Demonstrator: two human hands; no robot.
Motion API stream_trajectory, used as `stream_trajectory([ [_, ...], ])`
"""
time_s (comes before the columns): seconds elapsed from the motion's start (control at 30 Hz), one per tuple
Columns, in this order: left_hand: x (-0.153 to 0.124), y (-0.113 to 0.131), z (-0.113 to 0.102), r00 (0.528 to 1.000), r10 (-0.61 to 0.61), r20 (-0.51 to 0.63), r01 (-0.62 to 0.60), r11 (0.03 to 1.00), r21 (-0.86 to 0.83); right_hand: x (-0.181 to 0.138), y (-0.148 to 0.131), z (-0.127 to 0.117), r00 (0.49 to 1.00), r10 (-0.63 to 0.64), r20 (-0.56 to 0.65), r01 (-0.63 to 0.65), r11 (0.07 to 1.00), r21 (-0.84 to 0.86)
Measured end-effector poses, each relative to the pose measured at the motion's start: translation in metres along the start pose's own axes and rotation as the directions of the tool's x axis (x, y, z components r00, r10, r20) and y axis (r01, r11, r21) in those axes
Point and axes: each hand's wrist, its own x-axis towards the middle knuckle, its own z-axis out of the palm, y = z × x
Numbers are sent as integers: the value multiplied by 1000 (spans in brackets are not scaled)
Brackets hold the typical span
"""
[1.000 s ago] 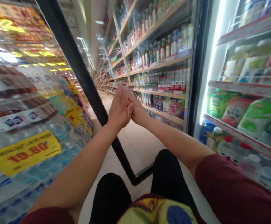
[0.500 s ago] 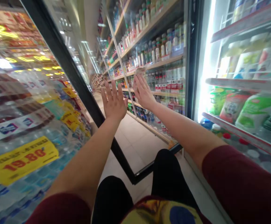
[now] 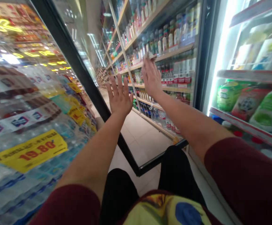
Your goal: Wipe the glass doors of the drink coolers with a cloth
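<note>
Near door edge (image 3: 79,67), left hand (image 3: 120,97); right hand (image 3: 152,78) apart.

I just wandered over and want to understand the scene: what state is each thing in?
Left hand: open, fingers spread; contact with the glass unclear.
Right hand: fingers extended; grip unclear.
Wad: crumpled, at the right fingertips; cloth or paper, can't tell.
Glass door: open.
Light strip: lit.
Fridge shelf: stocked.
Price sign: tilted, showing 19.80.

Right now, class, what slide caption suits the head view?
Left hand spread open, right hand with what seems a crumpled cloth, before an open glass refrigerator door.
</note>
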Motion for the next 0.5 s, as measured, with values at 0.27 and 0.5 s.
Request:
stream_trajectory([
  [0.27, 1, 9, -8, 999, -42, 31, 43, 998, -37, 0, 0, -7, 998, -67, -19, 67, 998, -4],
  [0.5, 2, 8, -4, 999, -50, 10, 50, 998, -33, -1, -1, -10, 991, 130, -40, -129, 992, 9],
])
